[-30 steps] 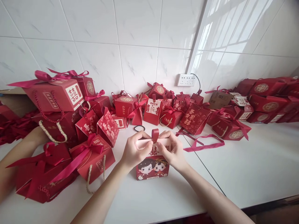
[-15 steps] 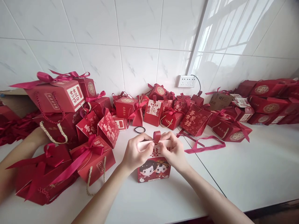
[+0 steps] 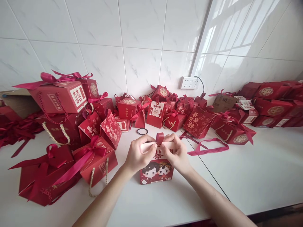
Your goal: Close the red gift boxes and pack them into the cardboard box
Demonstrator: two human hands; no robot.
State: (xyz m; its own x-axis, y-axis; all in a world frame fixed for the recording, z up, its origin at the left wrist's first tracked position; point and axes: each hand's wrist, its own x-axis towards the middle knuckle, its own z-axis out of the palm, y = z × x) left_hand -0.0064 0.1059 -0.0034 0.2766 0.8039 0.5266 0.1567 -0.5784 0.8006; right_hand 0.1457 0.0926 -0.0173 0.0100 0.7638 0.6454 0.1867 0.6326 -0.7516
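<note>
A small red and white gift box (image 3: 156,171), printed with two cartoon figures, stands upright on the white table in front of me. My left hand (image 3: 141,153) pinches the left side of its top edge, thumb in front and fingers behind. On the right side, my right hand (image 3: 175,154) grips the same edge in the same way. Between my thumbs a loop of red ribbon (image 3: 160,138) sticks up from the box top. My fingertips behind the edge are hidden.
Red gift boxes with bows (image 3: 97,160) crowd the left. More boxes (image 3: 155,114) line the tiled wall, and others are stacked (image 3: 276,107) at the far right. A black ring (image 3: 142,131) and a loose pink ribbon (image 3: 210,148) lie nearby. A power socket (image 3: 189,83) is on the wall.
Another person's arm at the left has gone out of view. The view has shifted very slightly. Both my hands keep the same grip on the gift box.
</note>
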